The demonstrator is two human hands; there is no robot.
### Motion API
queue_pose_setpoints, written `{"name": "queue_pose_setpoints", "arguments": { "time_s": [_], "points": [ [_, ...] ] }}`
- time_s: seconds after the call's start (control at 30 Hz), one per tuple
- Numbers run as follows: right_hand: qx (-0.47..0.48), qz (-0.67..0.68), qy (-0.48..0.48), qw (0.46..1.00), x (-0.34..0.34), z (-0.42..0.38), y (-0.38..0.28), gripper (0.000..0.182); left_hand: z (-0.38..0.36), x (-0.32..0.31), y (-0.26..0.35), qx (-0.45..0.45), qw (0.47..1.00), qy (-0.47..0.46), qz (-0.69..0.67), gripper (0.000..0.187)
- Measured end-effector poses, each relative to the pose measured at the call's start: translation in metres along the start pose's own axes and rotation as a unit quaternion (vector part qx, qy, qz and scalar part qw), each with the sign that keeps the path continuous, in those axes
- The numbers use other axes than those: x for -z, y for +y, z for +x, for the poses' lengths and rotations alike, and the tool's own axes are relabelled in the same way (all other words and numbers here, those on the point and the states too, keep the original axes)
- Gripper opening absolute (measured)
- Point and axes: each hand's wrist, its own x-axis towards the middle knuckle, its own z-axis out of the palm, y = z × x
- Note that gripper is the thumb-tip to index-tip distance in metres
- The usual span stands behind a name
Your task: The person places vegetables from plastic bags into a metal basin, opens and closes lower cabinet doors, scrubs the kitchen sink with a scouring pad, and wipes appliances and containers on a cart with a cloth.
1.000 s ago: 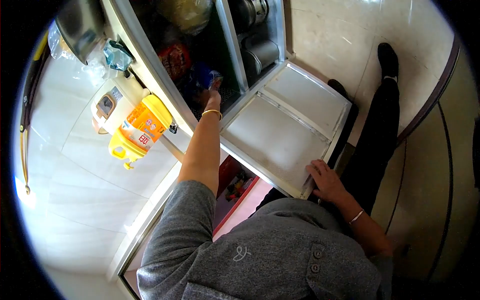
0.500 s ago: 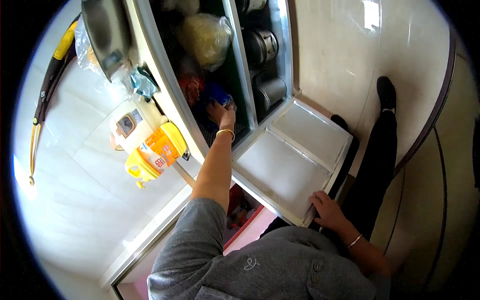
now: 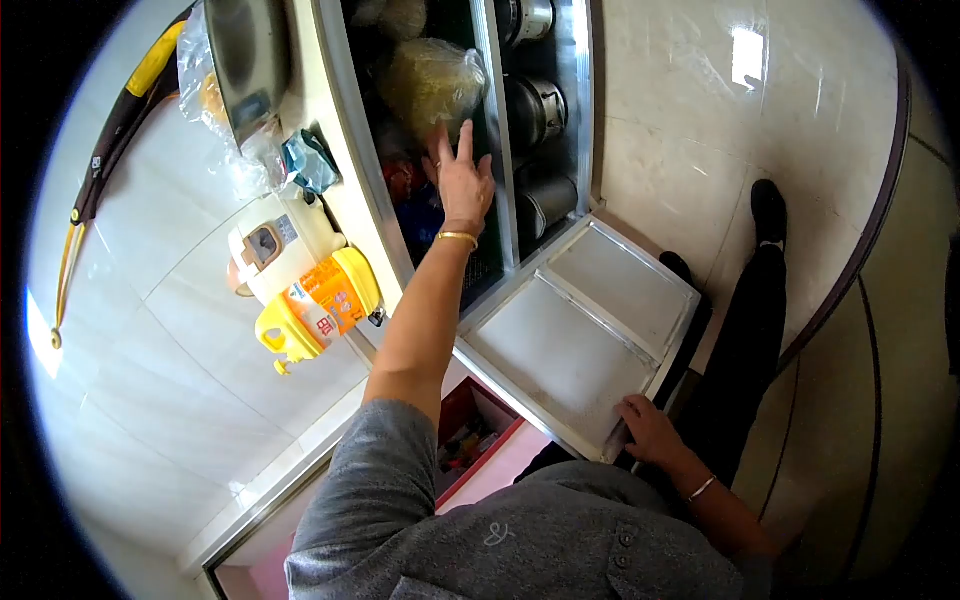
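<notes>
My left hand reaches into the open cabinet with its fingers spread. Its fingertips are right at a clear plastic bag with yellowish contents. Below that hand, deeper on the shelf, lie a blue package and a red package, both partly in shadow. My right hand is closed over the outer edge of the white-panelled cabinet door, which stands swung open in front of my body.
Steel pots occupy the neighbouring shelf. Over the cabinet, the counter holds a metal basin, a teal packet and a yellow-and-orange jug. A red drawer with small items is beside my left side.
My left hand has left the blue package and shifted up to the clear plastic bag, its fingers spreading. My right hand stays on the door edge. The view has shifted slightly.
</notes>
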Motion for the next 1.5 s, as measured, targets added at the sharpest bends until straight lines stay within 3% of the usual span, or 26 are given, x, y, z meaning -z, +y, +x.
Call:
{"name": "queue_pose_setpoints", "arguments": {
  "time_s": [0.3,0.4,0.5,0.57,0.67,0.77,0.87,0.9,1.07,1.17,1.3,1.37,1.5],
  "points": [
    [-0.019,-0.003,0.022,1.000,-0.006,0.004,0.006,0.068,0.049,-0.045,-0.042,0.085,0.991,-0.091,-0.047,0.071],
    [-0.021,0.000,0.014,1.000,-0.002,0.003,0.005,0.066,0.065,-0.061,-0.066,0.040,0.992,-0.068,-0.096,0.068],
    [-0.029,0.011,0.006,0.999,0.005,0.002,0.002,0.064,0.069,-0.054,-0.051,0.046,0.997,-0.064,-0.017,0.062],
    [-0.035,0.014,-0.012,0.999,0.006,0.004,0.002,0.062,0.068,-0.041,-0.035,0.000,0.995,-0.037,0.090,0.061],
    [-0.029,0.024,0.001,0.999,0.008,0.003,0.000,0.058,0.066,-0.048,-0.043,0.030,0.999,-0.017,-0.032,0.059],
    [-0.006,0.026,0.029,0.999,0.010,0.001,-0.002,0.057,0.051,-0.010,0.005,0.023,0.998,0.026,-0.061,0.058],
    [0.039,-0.019,0.040,0.998,-0.001,0.000,0.000,0.055,0.025,0.042,0.044,-0.093,0.992,0.048,-0.076,0.052],
    [0.041,-0.027,0.042,0.998,0.001,-0.001,-0.002,0.054,0.016,0.059,0.051,-0.140,0.987,0.052,-0.052,0.051],
    [0.049,-0.062,0.040,0.996,0.009,0.001,-0.022,0.043,-0.017,0.136,0.042,-0.167,0.982,0.083,0.024,0.051],
    [0.055,-0.083,-0.017,0.995,0.025,-0.003,-0.036,0.036,-0.025,0.147,0.004,-0.143,0.982,0.082,0.091,0.056],
    [0.062,-0.137,0.049,0.987,0.042,-0.007,-0.041,0.030,-0.031,0.138,-0.026,-0.150,0.986,0.065,0.019,0.058],
    [0.062,-0.132,0.113,0.983,0.057,-0.007,-0.047,0.030,-0.033,0.134,-0.028,-0.136,0.988,0.079,-0.002,0.057],
    [0.042,-0.165,0.151,0.974,0.056,0.002,-0.037,0.032,-0.032,0.131,-0.023,-0.134,0.987,0.092,-0.003,0.057]
  ]
}}
